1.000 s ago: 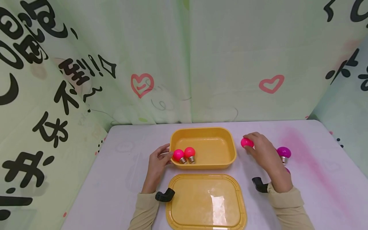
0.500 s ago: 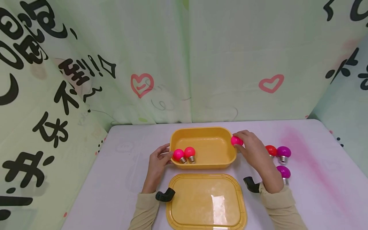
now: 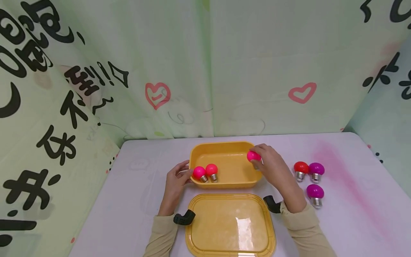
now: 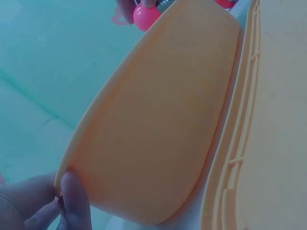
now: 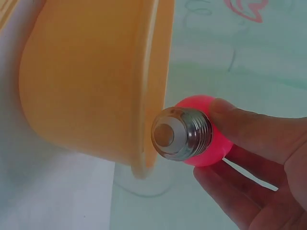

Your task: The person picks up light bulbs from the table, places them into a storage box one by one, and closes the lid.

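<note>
A pink light bulb (image 3: 253,156) is pinched between the thumb and fingers of my right hand (image 3: 269,162), above the right end of a yellow plastic box (image 3: 227,186). In the right wrist view the metal screw base (image 5: 184,134) of that bulb points toward the box's rim. My left hand (image 3: 176,182) grips the box's left rim, thumb on the outer wall in the left wrist view. Two pink bulbs lie inside at the front left: one bulb (image 3: 199,172) by the corner and another bulb (image 3: 211,169) beside it.
In front of the box lies a yellow lid (image 3: 229,225), flat on the white table (image 3: 128,200). To the right are a red bulb (image 3: 301,167), a purple bulb (image 3: 316,169) and a second purple bulb (image 3: 315,191). A curtain (image 3: 250,71) hangs behind.
My right hand has carried the pink bulb leftward, from beside the box to above its right end. The bulbs at the right have come into full view. My left hand stays put.
</note>
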Motion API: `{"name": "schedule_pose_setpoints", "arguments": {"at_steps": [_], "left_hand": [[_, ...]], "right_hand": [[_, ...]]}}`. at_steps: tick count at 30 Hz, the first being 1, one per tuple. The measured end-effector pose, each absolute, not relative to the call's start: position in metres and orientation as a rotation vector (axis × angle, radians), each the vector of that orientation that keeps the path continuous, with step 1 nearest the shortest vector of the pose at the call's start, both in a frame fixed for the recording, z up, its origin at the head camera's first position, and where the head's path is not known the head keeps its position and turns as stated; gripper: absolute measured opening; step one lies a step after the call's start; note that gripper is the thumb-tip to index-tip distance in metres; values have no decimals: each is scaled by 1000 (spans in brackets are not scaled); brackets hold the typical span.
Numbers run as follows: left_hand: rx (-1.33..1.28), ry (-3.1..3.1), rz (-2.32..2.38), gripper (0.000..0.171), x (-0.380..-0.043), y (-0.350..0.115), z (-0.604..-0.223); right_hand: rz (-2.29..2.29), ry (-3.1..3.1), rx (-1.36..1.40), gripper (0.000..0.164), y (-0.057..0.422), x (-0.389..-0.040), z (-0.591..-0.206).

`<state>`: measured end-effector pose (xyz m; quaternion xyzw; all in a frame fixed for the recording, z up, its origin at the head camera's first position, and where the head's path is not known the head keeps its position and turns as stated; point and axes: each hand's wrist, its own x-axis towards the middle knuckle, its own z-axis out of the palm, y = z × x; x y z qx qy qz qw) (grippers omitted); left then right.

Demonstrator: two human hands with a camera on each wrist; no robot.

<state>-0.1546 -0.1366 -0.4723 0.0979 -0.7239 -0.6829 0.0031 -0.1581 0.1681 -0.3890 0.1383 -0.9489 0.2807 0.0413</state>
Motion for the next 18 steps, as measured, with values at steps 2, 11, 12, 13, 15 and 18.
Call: {"name": "schedule_pose_setpoints", "arguments": {"at_steps": [2,11,12,13,15,18], "left_hand": [[307,-2268,-2141,42,-155,-136,-472],[346,-2270,-2147,41,-155,-136,-472],[345,-2270,-2148,41,-155,-136,-472],[344,-2269,-2148,41,-155,-136,-472],[342,-2272,-2146,41,-156,-136,-473],[352,-2273,-2148,41,-156,-136,-473]], "right_hand": [[864,-2886,456,32,165,-160,-391],[814,-2841,551,32,151,-165,-405],[815,-2842,553,33,149,-165,-406],[814,-2842,561,32,147,-166,-407],[811,-2844,569,32,144,-167,-410],[808,-2853,571,31,139,-168,-415]]}}
